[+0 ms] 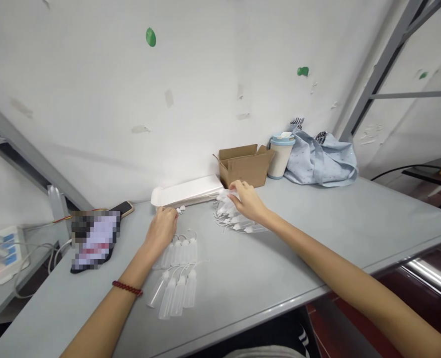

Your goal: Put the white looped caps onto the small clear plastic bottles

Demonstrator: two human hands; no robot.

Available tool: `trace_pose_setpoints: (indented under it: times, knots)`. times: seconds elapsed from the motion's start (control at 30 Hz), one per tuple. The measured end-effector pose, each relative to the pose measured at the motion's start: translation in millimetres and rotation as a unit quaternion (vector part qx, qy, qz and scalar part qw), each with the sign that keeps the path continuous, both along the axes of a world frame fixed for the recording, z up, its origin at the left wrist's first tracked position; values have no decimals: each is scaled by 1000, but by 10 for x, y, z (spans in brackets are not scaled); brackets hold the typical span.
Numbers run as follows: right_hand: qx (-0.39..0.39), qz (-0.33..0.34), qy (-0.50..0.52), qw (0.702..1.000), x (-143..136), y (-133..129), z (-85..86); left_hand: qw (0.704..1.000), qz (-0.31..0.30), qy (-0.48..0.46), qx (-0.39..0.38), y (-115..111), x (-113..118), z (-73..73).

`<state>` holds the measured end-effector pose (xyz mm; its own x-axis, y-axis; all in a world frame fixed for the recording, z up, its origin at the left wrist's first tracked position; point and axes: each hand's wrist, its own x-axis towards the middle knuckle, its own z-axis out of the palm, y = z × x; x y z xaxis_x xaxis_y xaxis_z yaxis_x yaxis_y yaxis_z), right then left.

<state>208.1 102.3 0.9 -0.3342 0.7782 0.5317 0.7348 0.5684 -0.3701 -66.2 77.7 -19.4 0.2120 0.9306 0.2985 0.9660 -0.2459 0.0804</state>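
Observation:
My left hand (163, 227) rests on the table with its fingers curled together beside a few small white pieces (181, 209); whatever the fingertips hold is hidden. Over a pile of small translucent plastic bottles (235, 219), my right hand (247, 200) has thumb and fingers closed around one plastic bottle (226, 193). White tops and thin pale strands show on the piled bottles. Nearer me, more such bottles lie side by side in two groups, a back row (185, 251) partly behind my left hand and a front row (178, 296).
Behind my hands lie a flat white box (190, 191) and an open cardboard box (248, 166). A lidded cup (280, 156) and a light blue cloth bag (319, 161) stand at the right back. Left are a phone (126, 209), a blurred-out item (97, 241) and a power strip (4, 258).

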Motion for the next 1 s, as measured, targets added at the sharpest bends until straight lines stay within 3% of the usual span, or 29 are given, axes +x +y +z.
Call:
trace_pose_setpoints:
  times: [0.2,0.33,0.47,0.6,0.7,0.87,0.9,1.0]
  knots:
    - [21,-14,-23,999,31,95,-1,1000,12,-23,-11,4,-7,4]
    - [61,-18,5,998,37,20,97,997,30,-69,-21,-15,35,21]
    - [82,76,50,992,-102,-326,188,986,39,-156,-39,-48,110,41]
    - [31,228,0,973,-318,-729,101,957,39,-277,-79,-106,197,102]
    - [-5,275,-75,958,-427,-870,-31,912,22,-383,-144,-175,266,169]
    - [-53,281,-150,946,-510,-860,-123,825,-5,-527,-203,-332,356,348]
    - [-62,283,-154,945,-521,-851,-122,797,-20,-565,-210,-373,365,399]
    - [-81,289,-154,941,-558,-835,-128,673,-109,-697,-225,-506,363,553]
